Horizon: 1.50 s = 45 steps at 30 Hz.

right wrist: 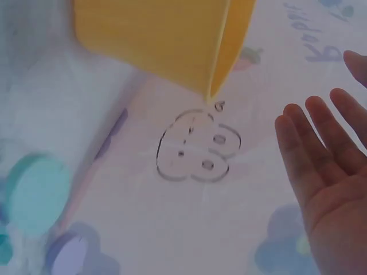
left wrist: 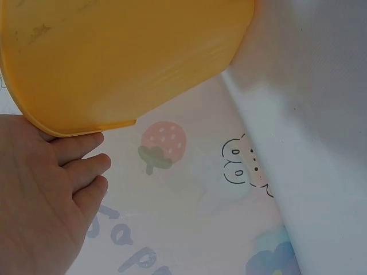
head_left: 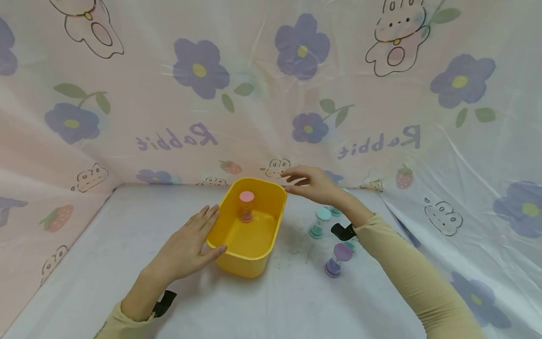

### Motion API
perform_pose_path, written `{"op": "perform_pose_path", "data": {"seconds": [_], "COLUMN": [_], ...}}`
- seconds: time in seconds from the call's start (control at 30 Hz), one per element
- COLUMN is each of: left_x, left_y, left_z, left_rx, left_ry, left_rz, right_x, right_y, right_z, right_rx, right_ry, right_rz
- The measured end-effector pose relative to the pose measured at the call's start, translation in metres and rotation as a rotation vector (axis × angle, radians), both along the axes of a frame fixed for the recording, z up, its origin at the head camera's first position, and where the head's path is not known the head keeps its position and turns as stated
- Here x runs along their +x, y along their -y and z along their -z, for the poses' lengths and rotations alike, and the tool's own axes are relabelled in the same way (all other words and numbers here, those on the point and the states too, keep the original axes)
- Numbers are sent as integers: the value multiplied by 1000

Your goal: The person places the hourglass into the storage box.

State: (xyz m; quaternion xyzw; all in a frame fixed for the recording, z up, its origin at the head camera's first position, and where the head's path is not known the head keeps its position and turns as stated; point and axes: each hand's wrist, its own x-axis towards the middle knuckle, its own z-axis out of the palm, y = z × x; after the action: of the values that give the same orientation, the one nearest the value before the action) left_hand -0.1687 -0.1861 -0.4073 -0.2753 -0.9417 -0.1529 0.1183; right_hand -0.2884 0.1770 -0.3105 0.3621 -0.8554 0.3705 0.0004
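Observation:
A yellow plastic bin (head_left: 243, 266) stands on the table, with a pink-capped sand timer (head_left: 247, 207) upright inside near its far left. My left hand (head_left: 186, 247) rests against the bin's left side, fingers straight along the rim and thumb over the near edge. In the left wrist view, the fingers of that hand (left wrist: 46, 189) lie at the rim of the bin (left wrist: 126, 63). My right hand (head_left: 315, 184) is raised by the far right corner of the bin, holding nothing. The right wrist view shows its fingers (right wrist: 324, 134) extended and slightly spread, apart from the bin (right wrist: 155, 40).
Right of the bin stand a purple sand timer (head_left: 334, 266) and a teal one (head_left: 319, 221). More teal timers are partly hidden by the right forearm. A printed rabbit-and-flower sheet (head_left: 254, 117) hangs behind and at both sides of the white tabletop (head_left: 296, 301).

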Motion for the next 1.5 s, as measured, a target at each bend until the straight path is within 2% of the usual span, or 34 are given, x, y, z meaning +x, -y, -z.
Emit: {"op": "perform_pose_path", "data": {"seconds": [0.23, 0.4, 0.6, 0.8, 1.13, 1.5], "left_x": [2, 3, 4, 3, 2, 2], "left_y": [0, 0, 0, 0, -1, -1], "left_z": [0, 0, 1, 0, -4, -4], "left_rx": [-3, 3, 9, 4, -28, -31], "left_ry": [36, 36, 20, 10, 32, 27], "left_rz": [-9, -11, 0, -1, -10, -9], "right_x": [26, 46, 66, 80, 98, 111], "right_y": [-46, -76, -100, -117, -134, -138], "right_z": [11, 29, 52, 67, 95, 110], "right_rx": [-15, -24, -45, -38, -41, -53], "right_ry": [17, 12, 19, 45, 66, 156], "right_rz": [66, 116, 136, 150, 102, 132]}}
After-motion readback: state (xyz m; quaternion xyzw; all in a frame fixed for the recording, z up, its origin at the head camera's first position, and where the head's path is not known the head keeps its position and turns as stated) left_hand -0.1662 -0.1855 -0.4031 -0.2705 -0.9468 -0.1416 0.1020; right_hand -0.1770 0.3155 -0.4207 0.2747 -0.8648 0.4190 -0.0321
